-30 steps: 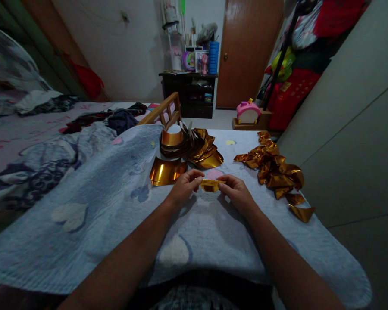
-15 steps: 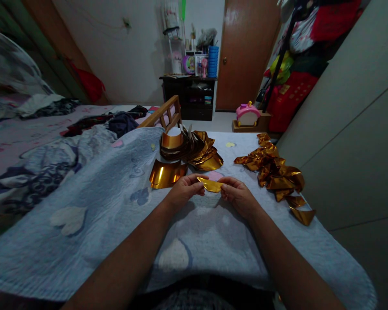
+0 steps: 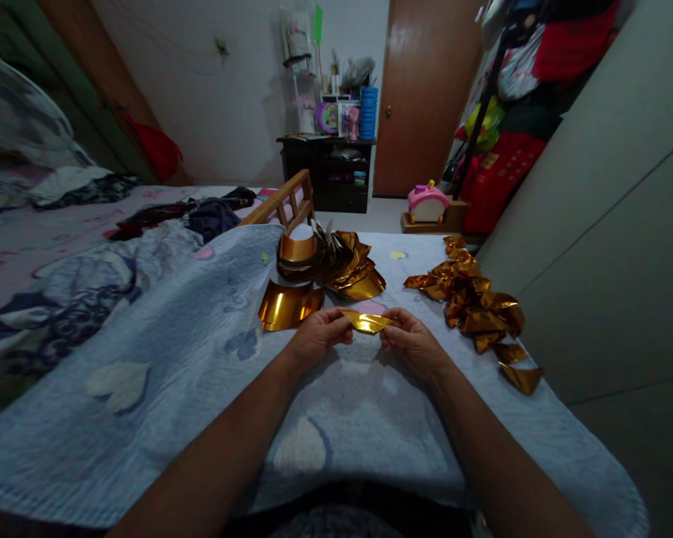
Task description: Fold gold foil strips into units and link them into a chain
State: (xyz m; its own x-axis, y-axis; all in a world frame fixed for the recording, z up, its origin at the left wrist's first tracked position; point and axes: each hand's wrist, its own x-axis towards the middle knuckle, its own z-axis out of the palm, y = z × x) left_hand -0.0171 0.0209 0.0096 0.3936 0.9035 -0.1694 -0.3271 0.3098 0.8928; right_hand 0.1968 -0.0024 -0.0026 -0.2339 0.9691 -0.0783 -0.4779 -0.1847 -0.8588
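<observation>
Between my two hands is a small folded piece of gold foil paper, shiny and boat-shaped with pointed ends. My left hand pinches its left end, and my right hand pinches the right end. Just beyond my left hand lie a few flat, slightly curled gold foil sheets. Behind them is a fanned stack of gold foil paper. To the right of my right hand, folded gold foil pieces form a loose heap along the edge of the blue quilt.
A pale blue quilt with heart patterns covers the surface under my hands. On the left is a bed with rumpled clothes, beside a wooden rail. A pale cabinet stands close on the right. A pink toy sits beyond the quilt.
The foil piece has turned slightly, its right point now showing more clearly at my right fingers. Both hands stay in nearly the same place, still pinching its ends.
</observation>
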